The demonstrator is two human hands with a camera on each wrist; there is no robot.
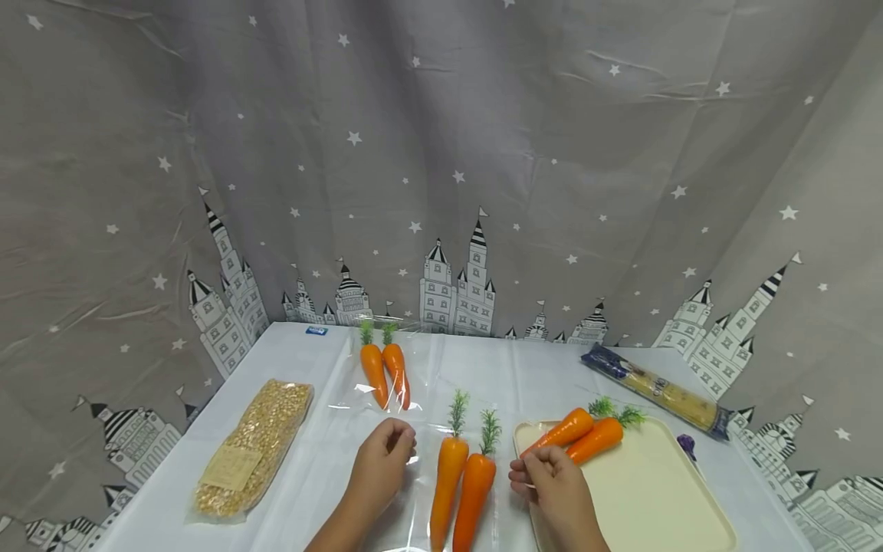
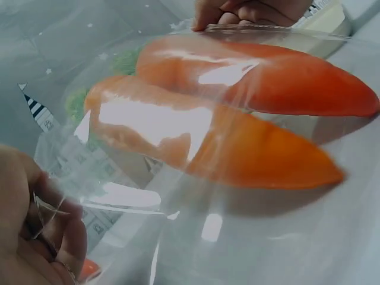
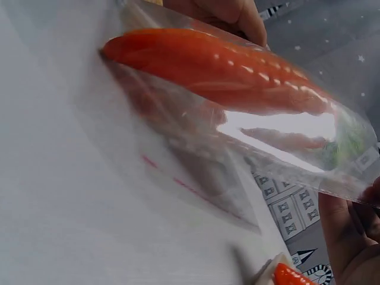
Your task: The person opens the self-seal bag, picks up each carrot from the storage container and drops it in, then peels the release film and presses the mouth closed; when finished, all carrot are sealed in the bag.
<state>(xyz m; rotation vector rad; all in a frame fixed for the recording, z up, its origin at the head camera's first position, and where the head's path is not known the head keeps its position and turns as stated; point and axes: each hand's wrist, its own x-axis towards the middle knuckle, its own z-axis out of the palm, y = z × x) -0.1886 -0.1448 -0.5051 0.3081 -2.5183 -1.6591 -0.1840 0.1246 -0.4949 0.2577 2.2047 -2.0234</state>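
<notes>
Two orange carrots with green tops, one on the left (image 1: 449, 475) and one on the right (image 1: 475, 491), lie side by side in a clear plastic bag (image 2: 133, 199). My left hand (image 1: 382, 460) pinches the bag's left edge between thumb and fingers. On the other side, my right hand (image 1: 555, 487) pinches the bag's right edge, beside the tray. Two more carrots (image 1: 596, 440) rest on the cream tray (image 1: 648, 498), partly behind the right hand. Farther back, another clear bag holds a pair of carrots (image 1: 373, 372).
At the left lies a bag of yellow kernels (image 1: 269, 422) with a paper label. A long pasta packet (image 1: 658, 389) lies behind the tray, and a small purple item (image 1: 686, 445) sits by its right rim. A small blue packet (image 1: 316, 330) is at the back left.
</notes>
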